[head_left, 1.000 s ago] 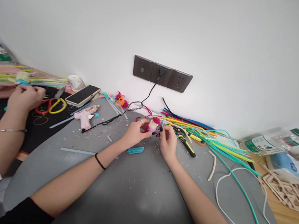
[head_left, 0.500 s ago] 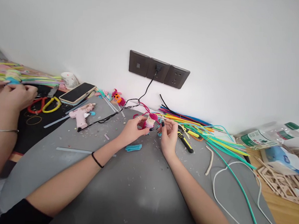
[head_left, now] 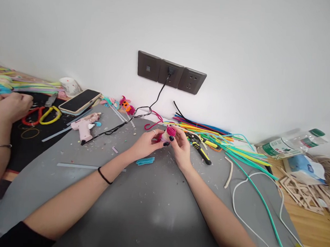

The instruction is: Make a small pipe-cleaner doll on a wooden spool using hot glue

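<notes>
My left hand (head_left: 144, 144) and my right hand (head_left: 181, 149) meet over the grey mat (head_left: 135, 212), both pinching a small pink and cream pipe-cleaner figure (head_left: 168, 133). The left holds it from the left, the right's fingertips press on its right side. A small blue pipe-cleaner piece (head_left: 145, 160) lies on the mat just below my left hand. Black and yellow pliers (head_left: 199, 149) rest right of my right hand.
A heap of coloured pipe cleaners (head_left: 223, 143) spreads to the right, with white cord (head_left: 240, 217). A pink glue gun (head_left: 84, 125), phone (head_left: 79, 101) and scissors (head_left: 41, 115) lie left. Another person's hand (head_left: 4, 107) works at far left. Wood pieces (head_left: 302, 191) and bottles (head_left: 290, 144) sit far right.
My right hand came off the figure, then closed back onto it. The view shifted slightly, so everything sits a little further left and up.
</notes>
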Demonstrator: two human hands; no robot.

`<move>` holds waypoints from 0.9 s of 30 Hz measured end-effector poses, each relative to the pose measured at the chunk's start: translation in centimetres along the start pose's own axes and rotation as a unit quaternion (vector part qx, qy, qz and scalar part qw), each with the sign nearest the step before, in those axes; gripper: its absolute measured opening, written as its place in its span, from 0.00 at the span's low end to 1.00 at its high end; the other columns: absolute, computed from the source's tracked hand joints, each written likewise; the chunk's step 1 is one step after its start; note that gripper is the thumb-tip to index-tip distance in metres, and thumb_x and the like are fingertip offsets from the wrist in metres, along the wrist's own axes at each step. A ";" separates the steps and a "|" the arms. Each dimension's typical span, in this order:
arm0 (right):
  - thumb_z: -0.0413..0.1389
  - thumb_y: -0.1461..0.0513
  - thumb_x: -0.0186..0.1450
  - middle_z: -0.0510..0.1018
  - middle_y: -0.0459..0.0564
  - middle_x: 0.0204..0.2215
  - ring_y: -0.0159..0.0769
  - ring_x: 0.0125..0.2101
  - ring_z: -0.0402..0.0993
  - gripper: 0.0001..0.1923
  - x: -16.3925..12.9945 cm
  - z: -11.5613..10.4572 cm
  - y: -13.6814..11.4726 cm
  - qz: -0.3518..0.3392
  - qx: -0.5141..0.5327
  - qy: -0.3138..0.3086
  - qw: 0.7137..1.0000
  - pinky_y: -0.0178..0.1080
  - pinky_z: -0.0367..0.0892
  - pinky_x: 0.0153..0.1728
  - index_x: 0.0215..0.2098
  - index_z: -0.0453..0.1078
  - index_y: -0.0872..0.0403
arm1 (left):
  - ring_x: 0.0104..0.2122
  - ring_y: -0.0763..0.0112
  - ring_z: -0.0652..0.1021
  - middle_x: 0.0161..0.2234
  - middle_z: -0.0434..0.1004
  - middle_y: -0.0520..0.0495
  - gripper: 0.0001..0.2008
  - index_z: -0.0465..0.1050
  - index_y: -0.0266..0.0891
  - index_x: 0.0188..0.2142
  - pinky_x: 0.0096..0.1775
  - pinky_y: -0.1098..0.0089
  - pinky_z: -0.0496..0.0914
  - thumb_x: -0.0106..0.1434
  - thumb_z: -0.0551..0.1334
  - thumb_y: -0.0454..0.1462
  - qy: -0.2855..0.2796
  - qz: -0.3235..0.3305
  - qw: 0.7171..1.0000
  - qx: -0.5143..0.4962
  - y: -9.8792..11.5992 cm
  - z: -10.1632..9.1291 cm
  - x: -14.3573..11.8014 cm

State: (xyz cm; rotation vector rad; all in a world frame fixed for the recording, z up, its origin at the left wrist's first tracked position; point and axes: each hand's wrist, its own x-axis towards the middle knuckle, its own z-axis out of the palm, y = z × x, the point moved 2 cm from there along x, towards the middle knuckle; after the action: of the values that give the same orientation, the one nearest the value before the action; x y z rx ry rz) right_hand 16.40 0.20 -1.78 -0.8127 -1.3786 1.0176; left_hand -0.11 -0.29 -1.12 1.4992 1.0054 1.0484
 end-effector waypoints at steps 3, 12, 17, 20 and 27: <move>0.63 0.42 0.66 0.81 0.56 0.56 0.47 0.56 0.78 0.26 0.0 -0.1 -0.1 0.011 0.003 0.002 1.000 0.51 0.72 0.60 0.54 0.74 0.48 | 0.41 0.61 0.84 0.45 0.84 0.41 0.21 0.74 0.36 0.49 0.43 0.62 0.79 0.57 0.69 0.42 -0.014 -0.019 1.000 -0.019 0.1 0.2 -0.1; 0.60 0.41 0.67 0.82 0.56 0.54 0.46 0.55 0.78 0.26 0.1 -0.5 0.4 0.007 -0.017 0.013 1.000 0.50 0.72 0.59 0.53 0.74 0.48 | 0.36 0.63 0.84 0.40 0.85 0.44 0.23 0.76 0.38 0.47 0.39 0.65 0.79 0.56 0.71 0.47 -0.018 -0.022 0.999 -0.034 0.5 0.3 0.0; 0.61 0.42 0.67 0.82 0.55 0.53 0.45 0.55 0.79 0.24 0.1 -0.6 0.4 0.009 -0.008 0.008 1.000 0.49 0.72 0.59 0.52 0.74 0.48 | 0.36 0.62 0.83 0.39 0.84 0.43 0.23 0.75 0.37 0.47 0.40 0.64 0.78 0.58 0.71 0.49 -0.031 -0.016 0.999 -0.034 0.5 0.3 -0.1; 0.60 0.43 0.68 0.82 0.55 0.54 0.45 0.55 0.78 0.23 0.1 -0.6 0.4 0.015 -0.008 0.003 1.000 0.48 0.72 0.59 0.52 0.74 0.48 | 0.38 0.60 0.83 0.40 0.84 0.42 0.25 0.74 0.37 0.48 0.41 0.62 0.78 0.58 0.71 0.50 -0.040 -0.019 0.999 -0.030 0.5 0.3 0.0; 0.54 0.50 0.73 0.75 0.57 0.59 0.46 0.56 0.77 0.21 -0.4 -0.5 0.2 0.000 0.028 0.009 1.000 0.50 0.74 0.55 0.61 0.67 0.46 | 0.42 0.57 0.84 0.47 0.84 0.39 0.29 0.74 0.36 0.52 0.43 0.61 0.79 0.57 0.71 0.51 0.004 -0.020 1.000 -0.022 0.0 -0.1 0.3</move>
State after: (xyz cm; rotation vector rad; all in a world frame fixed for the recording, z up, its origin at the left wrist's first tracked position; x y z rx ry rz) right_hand 16.93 -0.03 -2.16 -0.7791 -1.3291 1.0417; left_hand -0.09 0.00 -1.04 1.4348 1.0067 1.0420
